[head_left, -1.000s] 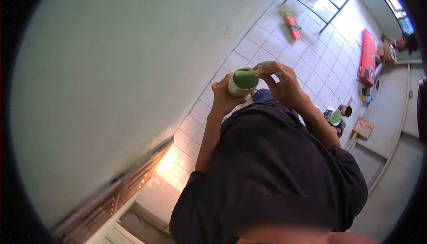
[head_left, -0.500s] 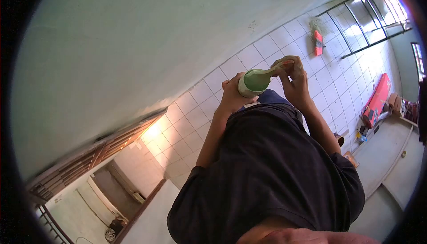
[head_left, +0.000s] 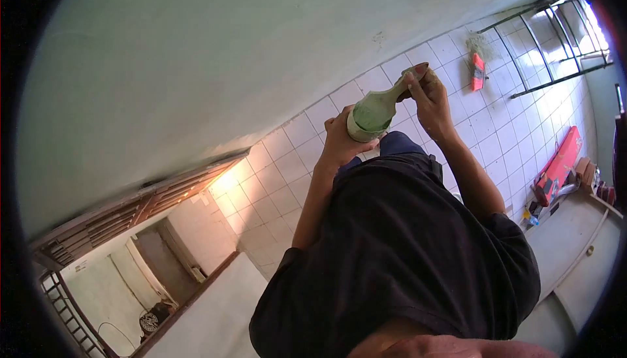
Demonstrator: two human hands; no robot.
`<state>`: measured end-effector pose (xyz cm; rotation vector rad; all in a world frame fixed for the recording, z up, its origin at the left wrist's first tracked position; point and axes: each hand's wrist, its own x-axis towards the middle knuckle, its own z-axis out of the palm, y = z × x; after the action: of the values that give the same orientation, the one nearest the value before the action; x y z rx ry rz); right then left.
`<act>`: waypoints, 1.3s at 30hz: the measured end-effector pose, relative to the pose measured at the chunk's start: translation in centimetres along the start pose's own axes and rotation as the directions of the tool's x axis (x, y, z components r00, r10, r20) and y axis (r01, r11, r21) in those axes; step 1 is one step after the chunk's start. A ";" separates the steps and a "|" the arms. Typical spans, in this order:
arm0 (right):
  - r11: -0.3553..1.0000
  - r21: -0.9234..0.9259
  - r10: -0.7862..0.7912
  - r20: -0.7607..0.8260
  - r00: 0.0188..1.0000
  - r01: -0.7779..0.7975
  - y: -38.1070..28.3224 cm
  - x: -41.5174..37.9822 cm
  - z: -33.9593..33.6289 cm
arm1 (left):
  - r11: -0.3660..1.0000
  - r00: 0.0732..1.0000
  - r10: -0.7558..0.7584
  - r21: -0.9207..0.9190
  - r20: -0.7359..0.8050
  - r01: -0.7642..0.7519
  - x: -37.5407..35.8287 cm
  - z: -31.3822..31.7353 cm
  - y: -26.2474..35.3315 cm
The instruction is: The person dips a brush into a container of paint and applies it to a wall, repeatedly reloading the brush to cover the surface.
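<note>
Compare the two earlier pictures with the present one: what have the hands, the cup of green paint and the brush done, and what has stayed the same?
The right hand has lifted the brush up out of the cup of green paint, handle rising away from the rim, bristles still at the paint. The view has also swung, showing more of the doorway. The left hand still grips the cup, and both hands stay above the tiled floor.

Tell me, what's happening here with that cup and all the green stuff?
A person in a dark shirt holds a small cup of green paint in the left hand. The right hand holds a paintbrush, its paint-coated head at the cup's rim, handle gripped in the fingers. Below them is a white tiled floor, and a pale green wall runs alongside.
</note>
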<state>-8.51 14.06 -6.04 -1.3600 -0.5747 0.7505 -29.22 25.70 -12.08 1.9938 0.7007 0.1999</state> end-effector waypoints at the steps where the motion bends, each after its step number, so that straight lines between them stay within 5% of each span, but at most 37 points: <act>1: 0.999 -0.027 -0.026 -0.010 1.000 0.026 -0.1 -0.4 0.1 | 1.000 1.000 0.015 0.009 0.007 -0.015 0.0 -0.2 -0.3; 3: 0.997 -0.056 -0.055 -0.031 0.998 0.053 0.0 -1.5 0.7 | 0.997 0.997 -0.045 -0.065 0.062 0.049 -0.7 -0.5 -0.8; 6: 0.977 0.081 -0.191 -0.052 0.980 0.195 0.6 -3.7 1.8 | 0.992 0.995 0.096 -0.075 -0.031 -0.098 -2.7 -1.3 -0.8; 8: 0.968 0.122 -0.212 -0.074 0.974 0.220 1.0 -5.0 2.6 | 0.991 0.998 0.060 -0.120 -0.030 -0.063 -4.1 -2.1 -0.7; 17: 0.915 0.383 -0.121 -0.048 0.992 0.130 2.0 -10.0 6.1 | 0.973 0.997 0.050 -0.223 -0.059 -0.062 -10.7 -4.8 -1.9; 30: 0.890 0.440 -0.120 -0.032 0.992 0.122 1.6 -13.2 8.6 | 0.972 0.996 0.073 -0.220 -0.056 -0.083 -14.1 -7.1 -3.8; 37: 0.957 0.004 -0.289 0.121 0.950 0.291 -2.6 -13.6 10.0 | 0.981 0.981 0.163 -0.091 -0.105 -0.172 -13.9 -7.6 -4.3; 39: 0.812 -0.332 -0.379 0.325 0.866 0.480 -4.1 -13.5 10.5 | 0.983 0.989 0.120 -0.126 -0.087 -0.130 -13.5 -7.6 -4.5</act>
<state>-24.54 10.44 0.30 -1.4405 -1.2511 0.4310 -45.25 25.52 -10.07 1.9127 0.5969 0.3928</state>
